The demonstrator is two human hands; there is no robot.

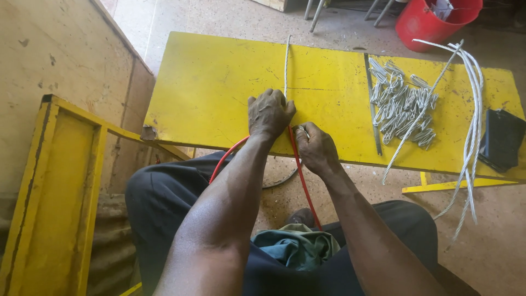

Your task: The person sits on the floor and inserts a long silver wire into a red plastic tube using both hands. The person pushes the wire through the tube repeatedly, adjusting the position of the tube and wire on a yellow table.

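Two bare hands work at the near edge of a yellow bench (219,82). The left hand (268,113) is curled into a fist, knuckles up, closed around a twisted grey cable (286,60) that runs straight away from it across the bench top to the far edge. The right hand (316,149) sits just beside it, a little nearer the body, its fingers bent and pinched on the same line where a red cable (303,181) comes up from below. That red cable passes between the hands, drops over the bench edge towards the lap, and also loops out to the left under the left wrist. Whether the grey and red pieces are one length I cannot tell, since the hands cover the join. On the right half of the bench lies a pile of short bent wire pieces (402,107), with a thin dark bar (373,109) just left of it. Long pale wires (471,115) hang over the right edge beside a black pouch (503,140). A red bucket (433,22) stands on the floor beyond.
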